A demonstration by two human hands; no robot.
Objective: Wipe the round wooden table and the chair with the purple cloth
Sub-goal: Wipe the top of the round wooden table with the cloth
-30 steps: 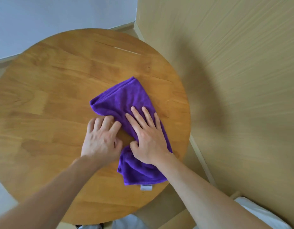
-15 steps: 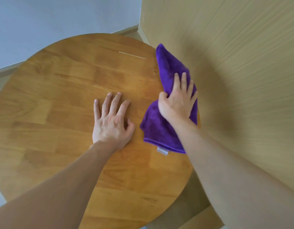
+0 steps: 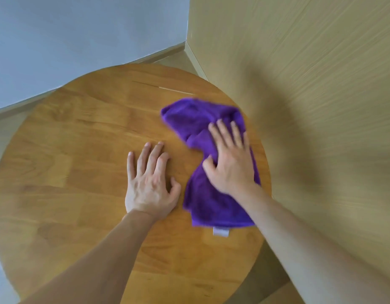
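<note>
Purple cloth — far end blurred

Head view, steeply downward, close above table.

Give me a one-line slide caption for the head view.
Right hand presses purple cloth flat on round wooden table; left hand rests bare beside it.

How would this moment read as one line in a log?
step: wiping table | right hand: flat on purple cloth, right side | left hand: flat on wood | chair: not seen
</note>
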